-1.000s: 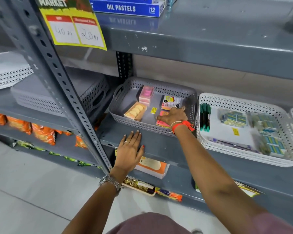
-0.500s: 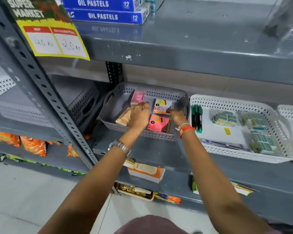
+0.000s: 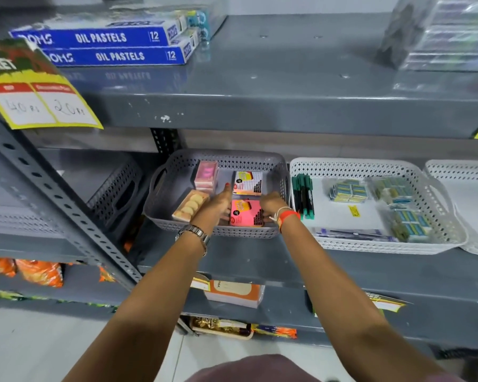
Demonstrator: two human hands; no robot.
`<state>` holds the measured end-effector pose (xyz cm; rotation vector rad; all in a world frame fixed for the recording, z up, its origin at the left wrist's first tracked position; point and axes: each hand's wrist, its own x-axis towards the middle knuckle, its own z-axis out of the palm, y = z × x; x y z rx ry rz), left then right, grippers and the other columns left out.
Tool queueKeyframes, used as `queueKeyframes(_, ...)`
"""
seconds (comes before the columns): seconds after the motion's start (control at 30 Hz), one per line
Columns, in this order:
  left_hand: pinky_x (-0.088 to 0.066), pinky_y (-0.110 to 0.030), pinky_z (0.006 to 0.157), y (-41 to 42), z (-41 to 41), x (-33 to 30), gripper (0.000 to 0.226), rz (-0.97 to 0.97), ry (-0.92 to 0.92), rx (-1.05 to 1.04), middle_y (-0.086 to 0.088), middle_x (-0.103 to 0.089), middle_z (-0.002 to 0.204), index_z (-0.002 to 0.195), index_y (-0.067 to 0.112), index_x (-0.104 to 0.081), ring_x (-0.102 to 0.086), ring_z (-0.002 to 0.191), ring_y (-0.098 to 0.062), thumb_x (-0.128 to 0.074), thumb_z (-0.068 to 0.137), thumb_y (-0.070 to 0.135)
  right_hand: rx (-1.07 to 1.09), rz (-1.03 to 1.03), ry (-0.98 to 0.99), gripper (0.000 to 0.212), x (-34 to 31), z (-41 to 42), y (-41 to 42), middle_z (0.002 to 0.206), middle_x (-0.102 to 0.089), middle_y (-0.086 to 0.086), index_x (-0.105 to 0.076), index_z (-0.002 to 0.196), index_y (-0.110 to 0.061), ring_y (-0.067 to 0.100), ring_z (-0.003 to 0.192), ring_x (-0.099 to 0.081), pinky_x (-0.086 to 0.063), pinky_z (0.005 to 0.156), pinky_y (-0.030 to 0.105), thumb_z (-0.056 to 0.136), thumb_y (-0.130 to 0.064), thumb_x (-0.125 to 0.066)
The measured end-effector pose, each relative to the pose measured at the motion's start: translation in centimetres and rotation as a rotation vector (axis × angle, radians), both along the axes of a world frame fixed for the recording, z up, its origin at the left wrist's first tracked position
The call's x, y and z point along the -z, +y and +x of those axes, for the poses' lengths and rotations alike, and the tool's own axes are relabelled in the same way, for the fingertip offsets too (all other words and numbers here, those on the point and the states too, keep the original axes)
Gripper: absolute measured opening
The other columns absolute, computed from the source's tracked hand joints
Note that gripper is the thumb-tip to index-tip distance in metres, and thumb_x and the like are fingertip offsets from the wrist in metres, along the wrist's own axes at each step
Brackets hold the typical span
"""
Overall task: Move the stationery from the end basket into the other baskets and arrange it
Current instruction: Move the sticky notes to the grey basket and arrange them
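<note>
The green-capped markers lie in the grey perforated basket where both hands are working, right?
Not quite. The head view shows the green-capped markers in the white perforated basket. Both hands, left and right, are in the grey perforated basket.

Grey perforated basket [image 3: 218,232] holds a pink pack [image 3: 246,213] (black print); neighbouring basket [image 3: 370,246] is white.

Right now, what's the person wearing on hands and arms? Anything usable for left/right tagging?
Both forearms are bare, no sleeves in view. The left hand has red nail polish and a silver metal-link wristwatch. The right hand has an orange-red wristband and a thin pale thread bracelet beside it.
</note>
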<state>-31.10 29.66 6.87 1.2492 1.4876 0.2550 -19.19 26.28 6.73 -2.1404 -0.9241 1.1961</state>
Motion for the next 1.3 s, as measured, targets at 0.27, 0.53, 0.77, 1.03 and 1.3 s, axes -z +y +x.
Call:
queueKeyframes(0.27,-0.039,-0.04,0.102,0.0,0.0,0.0,0.084,0.001,0.067,0.044,-0.021,-0.056,0.129,0.132,-0.001,-0.046,-0.055,0.115,-0.033,-0.01,0.092,0.064,-0.055,-0.03,-0.079,0.037,0.5,0.0,0.3,0.093,-0.053,0.016,-0.044,0.131,0.009,0.026,0.088,-0.052,-0.051,0.095,0.037,0.096,0.0,-0.036)
queueKeyframes(0.53,-0.04,-0.045,0.105,0.7,0.4,0.7,0.087,0.064,0.154,0.047,-0.021,-0.055,0.129,0.14,0.007,-0.04,-0.054,0.116,-0.034,-0.009,0.088,0.069,-0.109,-0.027,-0.105,0.038,0.8,0.1,0.7,0.132,-0.053,0.025,-0.041,0.133,0.009,0.031,0.105,-0.061,-0.053,0.076,0.036,0.096,0.002,-0.035)
queueKeyframes(0.77,-0.048,-0.036,0.087,1.4,0.4,0.5,0.082,0.167,0.217,0.051,-0.019,-0.061,0.11,0.14,0.007,-0.038,-0.06,0.097,-0.03,-0.01,0.09,0.066,-0.096,0.048,-0.132,0.035,1.0,1.0,1.1,0.117,-0.056,0.021,-0.048,0.126,0.007,0.029,0.102,-0.06,-0.048,0.082,0.035,0.095,-0.003,-0.036)
queueKeyframes(1.03,-0.024,-0.04,0.116,4.4,2.8,0.6,0.067,0.077,-0.371,-0.354,-0.012,-0.029,0.152,0.148,0.011,-0.022,-0.028,0.14,-0.03,-0.023,0.096,0.053,0.133,0.166,0.146,0.019,0.8,1.9,3.9,0.083,-0.052,0.005,-0.049,0.102,0.001,0.01,0.058,-0.042,-0.035,0.049,0.02,0.097,-0.002,-0.031)
queueKeyframes(1.3,-0.053,-0.025,0.063,5.4,3.5,1.6,0.05,0.061,-0.413,-0.404,-0.014,-0.061,0.073,0.09,0.013,-0.056,-0.068,0.057,-0.01,-0.025,0.096,0.052,0.186,0.187,0.187,0.034,1.8,1.6,4.7,0.112,-0.056,0.015,-0.044,0.125,0.005,0.026,0.099,-0.057,-0.048,0.079,0.032,0.095,-0.001,-0.031)
